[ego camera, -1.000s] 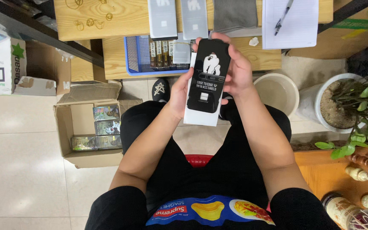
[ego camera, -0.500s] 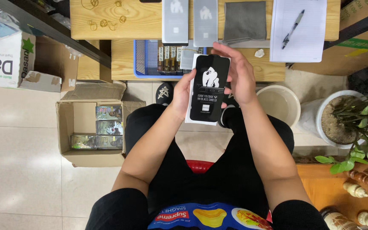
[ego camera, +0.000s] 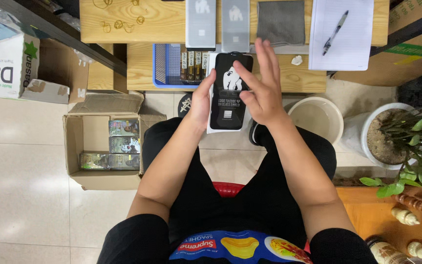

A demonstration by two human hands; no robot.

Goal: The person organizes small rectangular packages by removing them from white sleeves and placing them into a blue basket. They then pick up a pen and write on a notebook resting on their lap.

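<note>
A flat black packet with white backing (ego camera: 227,100) sits upright in front of me, over my knees. My left hand (ego camera: 200,100) grips its left edge. Just to the packet's right, my right hand (ego camera: 262,87) is lifted off it, fingers spread and pointing up, its heel still near the packet's right edge. Beyond the packet is a low wooden table (ego camera: 113,32) with two grey packets (ego camera: 200,22) (ego camera: 235,24), a grey cloth (ego camera: 281,22) and a blue basket (ego camera: 169,63) holding several small upright boxes.
A pad with a pen (ego camera: 342,32) lies on the table's right. An open cardboard box (ego camera: 104,142) with small packs stands on the tiled floor at my left. A white bucket (ego camera: 316,117) and a potted plant (ego camera: 391,137) stand at my right.
My right hand has let go of the packet and opened, fingers now spread above it. The left hand alone holds the packet, which sits slightly nearer the table.
</note>
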